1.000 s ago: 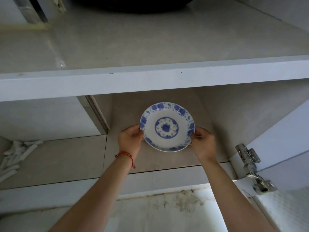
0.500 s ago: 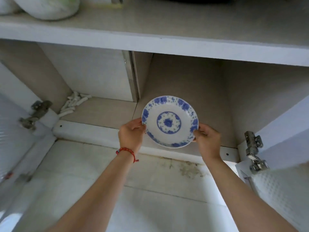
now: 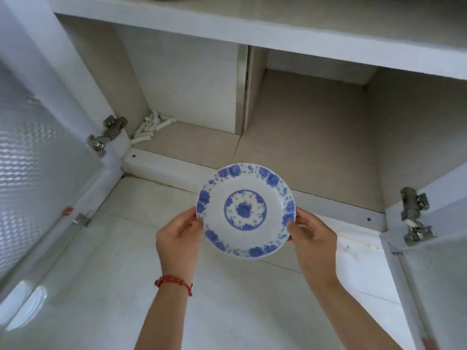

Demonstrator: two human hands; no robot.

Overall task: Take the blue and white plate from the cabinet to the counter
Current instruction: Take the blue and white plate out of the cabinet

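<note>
Here, head view only: the blue and white plate (image 3: 246,210) is held in the air, face toward the camera, just in front of the cabinet's lower sill (image 3: 177,170) and clear of the shelf floor (image 3: 303,157). The left hand (image 3: 178,238) is clamped on the plate's left rim, the right hand (image 3: 312,238) on its right rim, thumbs on the face, the other fingers hidden behind. Step in hand, by my reading: carry, with the plate out of the cabinet and not yet set down. The counter edge (image 3: 252,29) runs across the far top of the frame, above the opening. Next move calls for raising the plate past that overhanging edge, then levelling it before lowering onto the top. Edges to mind: the counter lip overhead, the open left door (image 3: 38,147) with its hinge (image 3: 111,127), and the right hinge (image 3: 414,213) near the right wrist. Open room lies in the middle, between the doors. A red bracelet (image 3: 174,282) sits on the left wrist.
</note>
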